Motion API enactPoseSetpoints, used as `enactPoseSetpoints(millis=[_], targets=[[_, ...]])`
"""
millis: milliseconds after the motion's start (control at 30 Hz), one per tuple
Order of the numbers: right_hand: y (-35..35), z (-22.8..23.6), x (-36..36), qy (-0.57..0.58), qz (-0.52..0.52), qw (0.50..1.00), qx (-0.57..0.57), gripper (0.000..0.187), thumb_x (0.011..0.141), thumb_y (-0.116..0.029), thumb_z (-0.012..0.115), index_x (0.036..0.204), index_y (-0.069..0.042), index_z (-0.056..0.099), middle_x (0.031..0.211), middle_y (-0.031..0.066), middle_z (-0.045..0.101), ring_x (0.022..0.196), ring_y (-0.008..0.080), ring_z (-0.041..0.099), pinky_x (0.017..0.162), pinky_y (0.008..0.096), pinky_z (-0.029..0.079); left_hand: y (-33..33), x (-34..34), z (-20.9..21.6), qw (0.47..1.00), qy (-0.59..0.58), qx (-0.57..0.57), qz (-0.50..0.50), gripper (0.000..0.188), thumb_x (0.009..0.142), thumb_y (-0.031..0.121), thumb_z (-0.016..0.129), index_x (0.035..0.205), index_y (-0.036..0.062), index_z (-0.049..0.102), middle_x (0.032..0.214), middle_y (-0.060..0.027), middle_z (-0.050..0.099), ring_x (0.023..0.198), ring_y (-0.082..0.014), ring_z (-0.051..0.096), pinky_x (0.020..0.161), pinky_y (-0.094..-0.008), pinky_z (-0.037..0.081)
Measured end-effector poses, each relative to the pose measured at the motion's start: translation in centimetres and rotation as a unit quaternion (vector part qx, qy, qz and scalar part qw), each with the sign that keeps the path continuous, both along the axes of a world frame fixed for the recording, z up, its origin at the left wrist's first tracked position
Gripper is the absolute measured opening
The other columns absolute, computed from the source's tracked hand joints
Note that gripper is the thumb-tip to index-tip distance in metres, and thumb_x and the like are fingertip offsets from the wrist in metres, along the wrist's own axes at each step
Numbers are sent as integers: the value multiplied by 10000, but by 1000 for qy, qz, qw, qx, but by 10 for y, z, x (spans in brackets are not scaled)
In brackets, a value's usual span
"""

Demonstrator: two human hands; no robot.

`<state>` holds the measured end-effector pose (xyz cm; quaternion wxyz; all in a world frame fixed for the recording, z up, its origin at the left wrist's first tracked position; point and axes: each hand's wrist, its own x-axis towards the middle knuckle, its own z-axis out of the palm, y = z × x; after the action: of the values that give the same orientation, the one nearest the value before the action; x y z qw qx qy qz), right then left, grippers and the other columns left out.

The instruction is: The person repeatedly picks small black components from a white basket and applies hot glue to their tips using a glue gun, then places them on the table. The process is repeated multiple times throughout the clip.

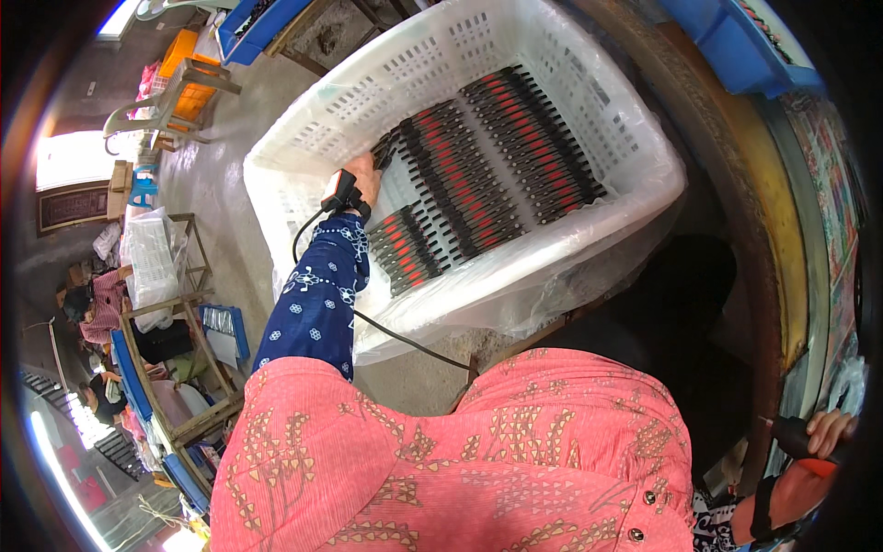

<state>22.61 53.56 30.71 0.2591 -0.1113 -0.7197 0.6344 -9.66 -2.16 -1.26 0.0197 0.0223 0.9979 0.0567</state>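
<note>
My left hand [367,177] reaches into a white plastic basket [368,103] lined with clear film. It is at the far left end of the rows, against dark pieces, and its fingers are mostly hidden. In the basket lie slim black-and-red pieces [451,175], side by side in neat rows. A shorter row [405,248] lies nearest me, by my left wrist. At the lower right edge, my right hand [828,434] is closed round a black-and-red tool [793,436] with a thin tip; its exact kind is unclear.
A small black device [340,191] with a cable sits on my left wrist. Blue bins [750,46] stand at the upper right, beside a curved bench edge [777,230]. On the left are a chair [166,106], a wooden frame [198,419] and people at work [101,313].
</note>
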Motion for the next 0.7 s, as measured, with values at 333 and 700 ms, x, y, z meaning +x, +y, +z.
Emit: enactPoseSetpoints(millis=[333, 700], targets=[[-4, -1, 0, 0, -5, 1000, 23, 171, 990, -190, 313, 886, -67, 371, 691, 21, 330, 635, 124, 348, 700, 254, 334, -5, -1, -7, 999, 25, 19, 29, 196, 703, 153, 690, 845, 19, 664, 788, -206, 642, 787, -356, 628, 722, -407, 497], [-15, -7, 3, -87, -250, 928, 263, 167, 992, -147, 321, 847, -69, 346, 704, 25, 315, 618, 128, 310, 718, 247, 344, 13, 41, 23, 987, -94, -25, -126, 100, 652, 100, 672, 730, 45, 642, 682, -191, 606, 677, -358, 629, 600, -422, 501]])
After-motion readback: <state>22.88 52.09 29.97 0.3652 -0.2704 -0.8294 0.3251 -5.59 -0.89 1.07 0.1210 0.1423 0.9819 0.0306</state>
